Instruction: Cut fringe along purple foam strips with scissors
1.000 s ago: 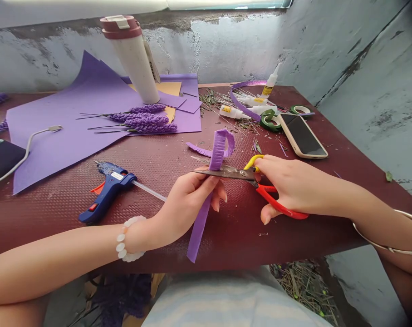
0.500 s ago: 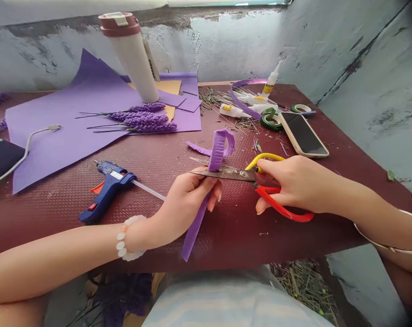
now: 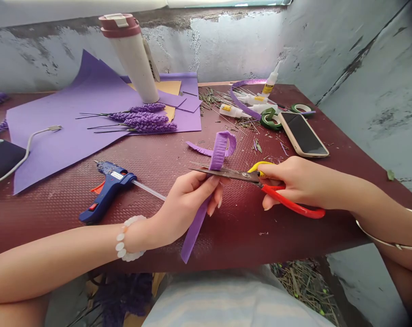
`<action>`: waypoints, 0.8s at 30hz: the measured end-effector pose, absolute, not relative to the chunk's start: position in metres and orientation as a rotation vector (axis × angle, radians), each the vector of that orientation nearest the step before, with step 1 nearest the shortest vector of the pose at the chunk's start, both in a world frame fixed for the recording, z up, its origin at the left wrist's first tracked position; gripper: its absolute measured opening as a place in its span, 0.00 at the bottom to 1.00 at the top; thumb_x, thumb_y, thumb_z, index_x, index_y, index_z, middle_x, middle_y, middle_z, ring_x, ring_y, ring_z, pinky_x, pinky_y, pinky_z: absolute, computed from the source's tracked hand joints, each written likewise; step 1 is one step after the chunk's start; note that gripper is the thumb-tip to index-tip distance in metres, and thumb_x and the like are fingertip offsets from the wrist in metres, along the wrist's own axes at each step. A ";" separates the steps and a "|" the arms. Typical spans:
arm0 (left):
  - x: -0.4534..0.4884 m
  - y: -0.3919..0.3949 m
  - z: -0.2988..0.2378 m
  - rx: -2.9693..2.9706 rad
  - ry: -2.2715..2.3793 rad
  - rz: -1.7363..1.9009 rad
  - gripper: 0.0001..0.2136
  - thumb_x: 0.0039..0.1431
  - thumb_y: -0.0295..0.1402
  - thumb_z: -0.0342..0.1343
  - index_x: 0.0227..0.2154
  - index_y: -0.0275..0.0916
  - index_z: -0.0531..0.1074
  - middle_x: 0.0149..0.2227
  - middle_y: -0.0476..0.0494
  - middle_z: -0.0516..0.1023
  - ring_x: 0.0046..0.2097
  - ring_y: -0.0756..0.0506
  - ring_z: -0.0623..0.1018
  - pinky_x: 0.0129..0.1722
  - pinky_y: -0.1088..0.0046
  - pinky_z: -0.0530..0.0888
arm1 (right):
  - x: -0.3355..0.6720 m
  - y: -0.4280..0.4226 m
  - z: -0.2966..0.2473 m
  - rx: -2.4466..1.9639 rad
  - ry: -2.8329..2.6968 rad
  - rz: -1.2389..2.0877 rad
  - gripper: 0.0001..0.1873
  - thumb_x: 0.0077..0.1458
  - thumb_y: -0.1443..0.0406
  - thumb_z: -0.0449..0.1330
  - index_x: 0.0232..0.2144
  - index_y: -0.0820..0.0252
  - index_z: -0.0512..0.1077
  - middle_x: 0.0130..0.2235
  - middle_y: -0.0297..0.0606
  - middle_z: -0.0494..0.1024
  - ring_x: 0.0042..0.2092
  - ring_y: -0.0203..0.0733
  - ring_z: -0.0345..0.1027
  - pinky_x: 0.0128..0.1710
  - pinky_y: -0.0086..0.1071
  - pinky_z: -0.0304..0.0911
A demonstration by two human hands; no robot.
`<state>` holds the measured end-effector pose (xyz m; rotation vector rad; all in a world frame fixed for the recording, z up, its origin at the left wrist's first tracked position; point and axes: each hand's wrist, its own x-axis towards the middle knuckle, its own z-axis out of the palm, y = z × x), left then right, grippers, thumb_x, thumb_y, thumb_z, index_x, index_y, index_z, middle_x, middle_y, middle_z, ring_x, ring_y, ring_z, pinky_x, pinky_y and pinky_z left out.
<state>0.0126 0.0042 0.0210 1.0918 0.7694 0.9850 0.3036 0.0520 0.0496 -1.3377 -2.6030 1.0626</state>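
My left hand (image 3: 187, 200) pinches a long purple foam strip (image 3: 219, 152) above the dark red table (image 3: 158, 159). The strip's upper part is cut into a fringe and curls over; its plain lower end (image 3: 192, 234) hangs past the table's front edge. My right hand (image 3: 294, 181) grips scissors (image 3: 247, 175) with one yellow and one red handle. The blades point left and sit across the strip, just above my left fingers, nearly shut.
A blue glue gun (image 3: 105, 190) lies left of my left hand. Purple sheets (image 3: 73, 122) hold several paper lavender stems (image 3: 144, 120) behind it. A white tumbler (image 3: 133, 56), glue bottles (image 3: 240, 109), green tape rolls (image 3: 270, 120) and a phone (image 3: 303, 134) stand farther back. Walls close in behind and right.
The scissor handles spread and then came together again, the blades snipping the strip's edge. My right hand has drifted slightly right. My left hand keeps its pinch on the strip.
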 end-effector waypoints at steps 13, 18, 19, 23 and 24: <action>0.010 0.001 0.027 1.093 0.764 0.909 0.23 0.73 0.55 0.77 0.40 0.37 0.84 0.24 0.55 0.74 0.23 0.52 0.67 0.25 0.72 0.64 | 0.303 0.050 0.065 -1.417 -2.560 1.481 0.20 0.60 0.52 0.74 0.37 0.46 0.66 0.30 0.27 0.78 0.30 0.48 0.70 0.31 0.41 0.61; 0.008 0.004 0.032 1.102 0.762 0.884 0.22 0.73 0.54 0.78 0.39 0.37 0.84 0.23 0.57 0.70 0.23 0.53 0.64 0.24 0.73 0.61 | 0.301 0.046 0.066 -1.461 -2.551 1.483 0.23 0.61 0.49 0.74 0.35 0.44 0.62 0.25 0.25 0.75 0.26 0.48 0.67 0.29 0.42 0.60; 0.008 0.004 0.032 1.095 0.758 0.881 0.22 0.73 0.53 0.78 0.39 0.37 0.84 0.23 0.57 0.70 0.23 0.53 0.64 0.24 0.73 0.60 | 0.302 0.045 0.066 -1.477 -2.540 1.492 0.23 0.61 0.48 0.73 0.35 0.44 0.62 0.22 0.24 0.73 0.25 0.48 0.66 0.28 0.42 0.60; 0.008 0.004 0.031 1.065 0.751 0.873 0.21 0.72 0.51 0.78 0.39 0.36 0.84 0.23 0.57 0.69 0.23 0.54 0.63 0.24 0.73 0.59 | 0.301 0.043 0.065 -1.469 -2.504 1.463 0.16 0.66 0.50 0.65 0.33 0.43 0.63 0.17 0.24 0.69 0.24 0.50 0.65 0.27 0.43 0.60; 0.008 0.004 0.031 1.062 0.756 0.874 0.21 0.72 0.51 0.78 0.39 0.36 0.83 0.23 0.57 0.69 0.23 0.54 0.63 0.24 0.73 0.59 | 0.301 0.042 0.065 -1.445 -2.493 1.442 0.15 0.66 0.51 0.63 0.33 0.43 0.63 0.17 0.25 0.70 0.24 0.51 0.65 0.27 0.43 0.59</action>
